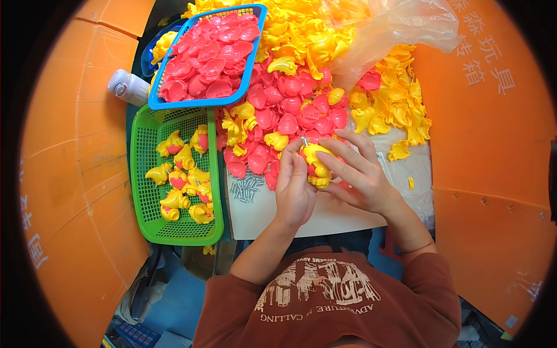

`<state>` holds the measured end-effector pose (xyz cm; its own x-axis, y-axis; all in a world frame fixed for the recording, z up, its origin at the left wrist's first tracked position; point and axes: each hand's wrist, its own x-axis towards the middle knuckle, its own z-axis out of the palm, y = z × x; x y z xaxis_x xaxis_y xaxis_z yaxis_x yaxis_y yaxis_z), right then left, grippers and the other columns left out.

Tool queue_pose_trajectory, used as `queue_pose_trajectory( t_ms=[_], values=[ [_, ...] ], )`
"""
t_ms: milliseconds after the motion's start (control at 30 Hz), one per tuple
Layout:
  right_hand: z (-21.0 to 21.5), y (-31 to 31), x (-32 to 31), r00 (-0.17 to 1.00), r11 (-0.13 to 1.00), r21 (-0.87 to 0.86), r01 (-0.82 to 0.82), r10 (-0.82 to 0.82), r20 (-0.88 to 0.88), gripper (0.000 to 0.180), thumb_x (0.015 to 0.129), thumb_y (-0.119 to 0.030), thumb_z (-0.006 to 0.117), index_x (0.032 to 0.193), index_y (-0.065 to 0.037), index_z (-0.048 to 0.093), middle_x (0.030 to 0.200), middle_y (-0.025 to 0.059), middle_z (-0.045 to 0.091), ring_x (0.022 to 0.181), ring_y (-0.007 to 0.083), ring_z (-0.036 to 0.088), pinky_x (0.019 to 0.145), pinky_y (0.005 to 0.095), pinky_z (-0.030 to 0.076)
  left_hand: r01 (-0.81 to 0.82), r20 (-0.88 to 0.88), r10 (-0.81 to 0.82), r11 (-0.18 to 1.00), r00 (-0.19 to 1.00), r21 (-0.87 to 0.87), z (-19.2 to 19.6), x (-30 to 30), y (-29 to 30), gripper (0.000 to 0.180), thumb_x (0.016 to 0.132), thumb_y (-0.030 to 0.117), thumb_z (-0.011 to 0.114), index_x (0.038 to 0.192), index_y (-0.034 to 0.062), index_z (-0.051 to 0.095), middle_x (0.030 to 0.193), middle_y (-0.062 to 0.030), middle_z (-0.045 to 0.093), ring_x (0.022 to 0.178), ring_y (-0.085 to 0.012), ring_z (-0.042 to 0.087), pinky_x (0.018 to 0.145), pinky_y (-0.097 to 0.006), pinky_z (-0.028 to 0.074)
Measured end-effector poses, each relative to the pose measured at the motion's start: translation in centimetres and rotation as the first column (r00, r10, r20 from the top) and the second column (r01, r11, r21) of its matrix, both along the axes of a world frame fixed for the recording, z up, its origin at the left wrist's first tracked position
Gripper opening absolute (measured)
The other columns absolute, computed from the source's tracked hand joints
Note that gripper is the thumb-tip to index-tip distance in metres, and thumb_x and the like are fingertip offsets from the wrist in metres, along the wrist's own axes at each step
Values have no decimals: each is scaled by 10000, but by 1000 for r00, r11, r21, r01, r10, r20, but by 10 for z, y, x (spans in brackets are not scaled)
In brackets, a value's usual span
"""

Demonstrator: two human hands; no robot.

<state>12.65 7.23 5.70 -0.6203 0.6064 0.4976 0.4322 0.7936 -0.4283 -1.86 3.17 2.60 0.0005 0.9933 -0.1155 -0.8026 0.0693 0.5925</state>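
Note:
Between my two hands, above the white work surface (336, 219), is a small yellow and red plastic toy figure (318, 158). My left hand (295, 191) is closed on its left side, thumb and fingers pressed together. A short silver metal pin (304, 141) shows at those fingertips, at the top of the toy. My right hand (365, 174) curls its fingers over the toy's right side, partly hiding it. Loose silver pins (246, 187) lie in a small pile left of my left hand. Just beyond my hands spreads a heap of red shell-shaped pieces (290, 87).
A green basket (139, 203) at the left holds several yellow and red toys. Behind it, a blue basket (154, 98) of red shells stands beside a white bottle (129, 87). Yellow parts (394, 95) and a clear plastic bag (400, 29) lie farther back. Orange panels (493, 145) flank both sides.

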Motion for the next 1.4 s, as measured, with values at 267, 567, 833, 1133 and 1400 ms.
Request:
queue_pose_trajectory(
  t_ms=[267,567,833,1133,1400],
  values=[
    [0,1,-6,999,998,61,6,-8,36,543,625,-180,773,1127,-72,594,1212,124,549,1149,325,487,956,447,371,-84,-92,87,996,992,38,-10,3,-5,326,992,187,342,1278,40,291,1228,-107,415,1129,-163,438,953,-302,387],
    [2,-2,-1,997,995,102,-22,14,76,510,641,-178,769,1114,-85,603,1230,130,543,1167,327,483,996,456,342,-80,-207,121,978,971,195,-12,4,-5,341,956,123,439,1256,44,297,1233,-92,409,1125,-138,424,939,-270,377],
    [-3,-2,-1,915,903,-429,-16,-160,-370,471,827,-107,632,1259,11,488,1278,174,503,1235,282,434,1031,405,326,-65,-183,114,965,977,253,-11,7,-6,363,959,180,436,1277,66,303,1285,-118,400,1132,-224,482,926,-360,432],
    [-11,-2,-7,625,436,-768,-468,-450,-637,288,893,-28,516,1171,48,533,1111,168,607,1009,173,591,870,273,471,-60,-381,194,940,904,336,-22,8,-7,400,951,225,452,1274,55,289,1224,-123,420,1022,-240,538,778,-371,505],
    [-11,-3,-10,561,412,-751,-516,-499,-660,253,873,-12,545,1118,46,571,1052,143,635,949,154,609,823,267,489,-120,-379,244,939,893,322,-24,10,-8,388,958,236,424,1270,42,299,1210,-130,443,995,-233,552,763,-358,511]
  ],
)
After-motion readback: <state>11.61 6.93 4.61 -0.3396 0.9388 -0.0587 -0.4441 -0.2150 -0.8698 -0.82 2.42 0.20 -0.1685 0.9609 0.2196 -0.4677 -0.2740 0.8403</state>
